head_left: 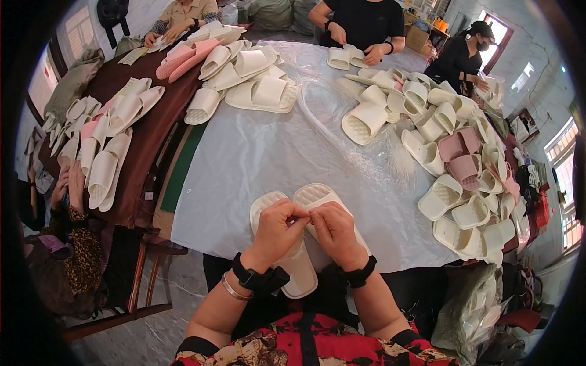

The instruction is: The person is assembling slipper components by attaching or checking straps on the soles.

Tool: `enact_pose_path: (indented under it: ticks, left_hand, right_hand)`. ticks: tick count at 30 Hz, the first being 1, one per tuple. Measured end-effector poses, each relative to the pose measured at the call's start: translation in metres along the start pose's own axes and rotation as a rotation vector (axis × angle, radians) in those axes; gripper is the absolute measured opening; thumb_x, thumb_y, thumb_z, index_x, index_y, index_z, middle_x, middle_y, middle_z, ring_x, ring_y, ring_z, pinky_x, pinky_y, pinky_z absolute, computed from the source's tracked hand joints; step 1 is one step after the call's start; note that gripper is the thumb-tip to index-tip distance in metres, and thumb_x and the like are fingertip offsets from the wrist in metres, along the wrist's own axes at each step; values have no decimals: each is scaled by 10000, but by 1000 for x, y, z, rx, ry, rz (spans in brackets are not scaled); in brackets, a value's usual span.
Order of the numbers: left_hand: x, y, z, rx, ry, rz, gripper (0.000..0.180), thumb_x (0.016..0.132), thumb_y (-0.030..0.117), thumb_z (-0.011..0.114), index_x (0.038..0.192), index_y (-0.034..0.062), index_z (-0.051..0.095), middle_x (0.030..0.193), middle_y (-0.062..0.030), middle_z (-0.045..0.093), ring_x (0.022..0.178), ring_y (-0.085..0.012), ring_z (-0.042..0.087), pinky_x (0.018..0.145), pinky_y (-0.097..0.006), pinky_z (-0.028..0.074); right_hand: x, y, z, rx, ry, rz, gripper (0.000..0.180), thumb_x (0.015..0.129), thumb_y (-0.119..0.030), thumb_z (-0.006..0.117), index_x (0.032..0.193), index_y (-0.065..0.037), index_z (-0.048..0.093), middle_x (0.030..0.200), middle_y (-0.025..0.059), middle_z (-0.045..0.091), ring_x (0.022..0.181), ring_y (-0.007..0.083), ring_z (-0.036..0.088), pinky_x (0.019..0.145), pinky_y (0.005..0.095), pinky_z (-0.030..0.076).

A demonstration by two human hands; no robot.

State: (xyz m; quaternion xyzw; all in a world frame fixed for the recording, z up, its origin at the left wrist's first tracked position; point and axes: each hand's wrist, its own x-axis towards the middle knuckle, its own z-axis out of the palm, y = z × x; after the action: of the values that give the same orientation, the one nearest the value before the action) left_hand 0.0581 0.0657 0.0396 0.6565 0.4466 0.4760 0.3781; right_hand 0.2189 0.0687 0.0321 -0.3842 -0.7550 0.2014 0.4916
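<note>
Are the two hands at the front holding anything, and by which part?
Cannot tell: the left hand and right hand pinch close together over cream slippers; anything pinched there is too small to make out.

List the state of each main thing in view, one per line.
Left hand: closed in a pinch
Right hand: curled, fingertips meeting the left's
Front cream slippers: side by side, partly hidden by the hands
Right-side slipper pile: jumbled, overlapping
Plastic sheet: spread out, wrinkled

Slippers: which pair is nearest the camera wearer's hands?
The cream pair at the near edge of the pale sheet, under the left hand and right hand; other slippers sit farther away.
</note>
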Motion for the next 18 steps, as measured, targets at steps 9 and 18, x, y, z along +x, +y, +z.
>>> enact_pose_path:
  ticks: [9, 18]
  left_hand:
    - [0, 0, 0, -16, 1, 4, 66, 785, 18, 676, 848, 3, 677, 775, -85, 609, 643, -154, 582, 579, -269, 459]
    - [-6, -9, 1, -187, 24, -143, 126, 849, -25, 635, 967, -1, 602, 872, -17, 630, 792, -65, 588, 701, -207, 494]
  right_hand:
    - [0, -1, 6, -121, 104, -18, 48, 799, -3, 641, 843, 6, 624, 746, 135, 613, 715, 309, 590, 638, 379, 479]
    - [0, -3, 7, -181, 82, -78, 110, 767, 0, 655, 873, 11, 628, 727, 121, 591, 708, 301, 573, 627, 374, 478]
